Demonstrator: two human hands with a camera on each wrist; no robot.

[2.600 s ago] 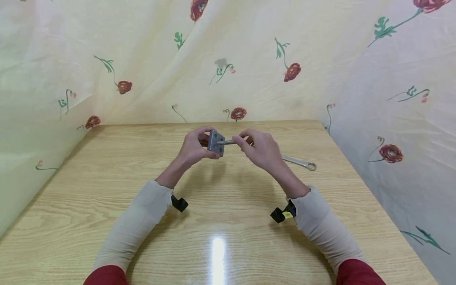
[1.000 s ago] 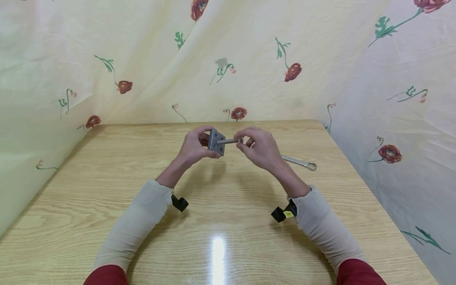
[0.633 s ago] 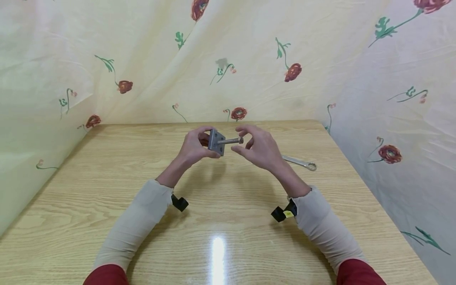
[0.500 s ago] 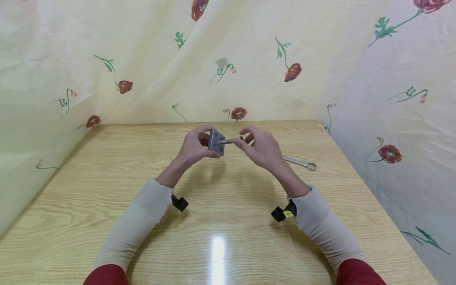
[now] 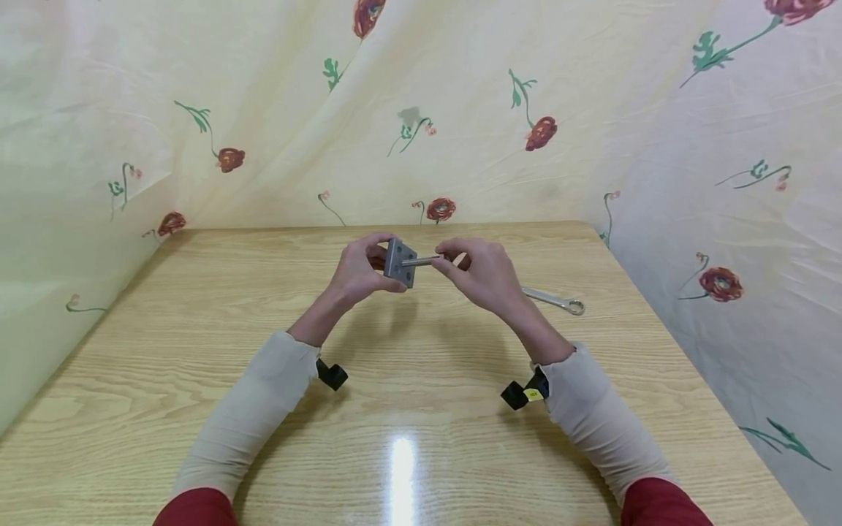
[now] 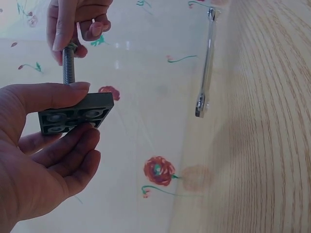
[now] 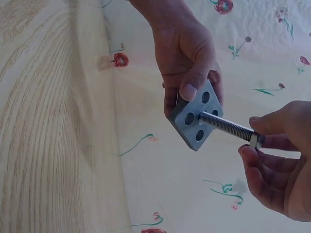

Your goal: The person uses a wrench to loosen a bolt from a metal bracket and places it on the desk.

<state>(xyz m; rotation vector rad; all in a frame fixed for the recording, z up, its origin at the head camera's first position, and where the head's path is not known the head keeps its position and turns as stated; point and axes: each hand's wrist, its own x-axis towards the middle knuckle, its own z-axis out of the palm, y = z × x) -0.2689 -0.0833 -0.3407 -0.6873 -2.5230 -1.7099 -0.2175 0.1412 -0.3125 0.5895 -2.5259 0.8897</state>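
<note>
My left hand [image 5: 358, 269] grips a square grey metal plate [image 7: 192, 124] by its edges, thumb on one side and fingers on the other, above the table. Holes sit near the plate's corners. A long threaded bolt [image 7: 226, 127] stands out from the plate's middle, toward the right. At its far end is a hex head [image 7: 256, 140], which my right hand [image 5: 483, 274] pinches between thumb and fingers. In the left wrist view the bolt [image 6: 68, 65] rises from the plate [image 6: 92, 108] to the right hand's fingertips.
A combination wrench [image 5: 554, 300] lies on the wooden table [image 5: 421, 365] just right of my right hand, partly hidden by it in the head view. Flowered cloth [image 5: 283, 109] hangs behind the table and along both sides.
My right hand's fingers have opened off the bolt head and closed on it again, shifting slightly. The left hand and plate have stayed in place.
</note>
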